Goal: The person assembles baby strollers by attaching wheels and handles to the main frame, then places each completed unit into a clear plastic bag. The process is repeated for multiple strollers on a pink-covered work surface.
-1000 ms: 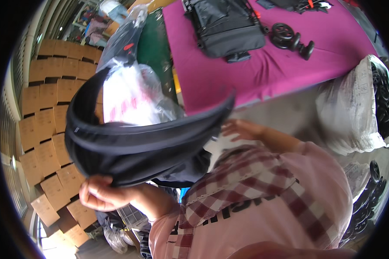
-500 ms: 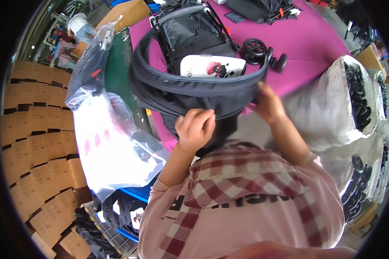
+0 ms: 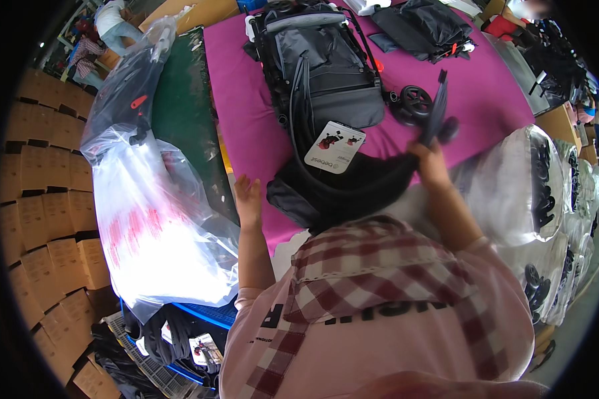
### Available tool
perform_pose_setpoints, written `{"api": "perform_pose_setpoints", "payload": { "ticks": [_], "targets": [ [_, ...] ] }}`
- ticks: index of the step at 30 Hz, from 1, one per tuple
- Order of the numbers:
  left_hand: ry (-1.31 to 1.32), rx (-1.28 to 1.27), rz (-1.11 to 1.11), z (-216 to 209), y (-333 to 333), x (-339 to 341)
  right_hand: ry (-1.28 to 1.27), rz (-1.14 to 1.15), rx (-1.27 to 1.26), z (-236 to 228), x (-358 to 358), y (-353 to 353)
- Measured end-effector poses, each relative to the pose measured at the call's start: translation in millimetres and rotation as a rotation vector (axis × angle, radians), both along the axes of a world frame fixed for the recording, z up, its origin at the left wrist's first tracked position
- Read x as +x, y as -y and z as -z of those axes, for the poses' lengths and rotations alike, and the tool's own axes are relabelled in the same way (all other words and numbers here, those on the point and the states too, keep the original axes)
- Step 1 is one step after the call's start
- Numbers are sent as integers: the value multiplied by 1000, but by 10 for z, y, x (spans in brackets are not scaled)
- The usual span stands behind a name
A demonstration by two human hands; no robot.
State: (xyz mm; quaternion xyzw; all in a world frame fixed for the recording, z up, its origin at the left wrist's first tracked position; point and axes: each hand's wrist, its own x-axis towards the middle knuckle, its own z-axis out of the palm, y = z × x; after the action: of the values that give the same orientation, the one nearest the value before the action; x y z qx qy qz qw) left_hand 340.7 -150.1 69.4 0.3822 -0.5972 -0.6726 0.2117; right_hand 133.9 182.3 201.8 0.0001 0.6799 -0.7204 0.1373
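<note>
A white card [image 3: 335, 147] with rounded corners is lying on the black canopy [image 3: 359, 193], showing red-and-black pictures and dark print. Red print is running across the clear plastic bag [image 3: 160, 226] on the left, and dark lettering is crossing the pink shirt [image 3: 313, 326], partly hidden by the checked apron [image 3: 379, 266]. More printed cards [image 3: 206, 350] are showing beside the blue crate [image 3: 203, 314], lower left.

The canopy is resting at the near edge of the purple-covered counter [image 3: 499, 100], its arched band overlapping the dark seat frame [image 3: 323, 73]. The right hand [image 3: 432, 166] is holding up the canopy's right end, its fingers pinching the blurred strip. The left hand [image 3: 248, 199] is hovering near the canopy's left side, its fingers loosely spread and apart from the fabric.

Black wheels [image 3: 416, 105] are sitting just behind the raised strip, which is partly covering them. Folded black fabric [image 3: 422, 30] is lying farther back. White sacks [image 3: 506, 186] are crowding the right side; cardboard boxes [image 3: 46, 166] are standing stacked along the left.
</note>
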Motion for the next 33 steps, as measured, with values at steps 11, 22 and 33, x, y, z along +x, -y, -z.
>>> {"api": "perform_pose_setpoints", "payload": {
  "ticks": [11, 22, 33],
  "targets": [
    [-154, 481, 150, 70, -329, -364, -239, -266, -369, -1181, -784, -339],
    [-623, 396, -79, -730, -258, -972, -37, -247, -329, -206, -1725, -302],
    [153, -269, -50, -1141, -897, -1436, 77, -131, 15, 258, -2778, -596]
  ]
}}
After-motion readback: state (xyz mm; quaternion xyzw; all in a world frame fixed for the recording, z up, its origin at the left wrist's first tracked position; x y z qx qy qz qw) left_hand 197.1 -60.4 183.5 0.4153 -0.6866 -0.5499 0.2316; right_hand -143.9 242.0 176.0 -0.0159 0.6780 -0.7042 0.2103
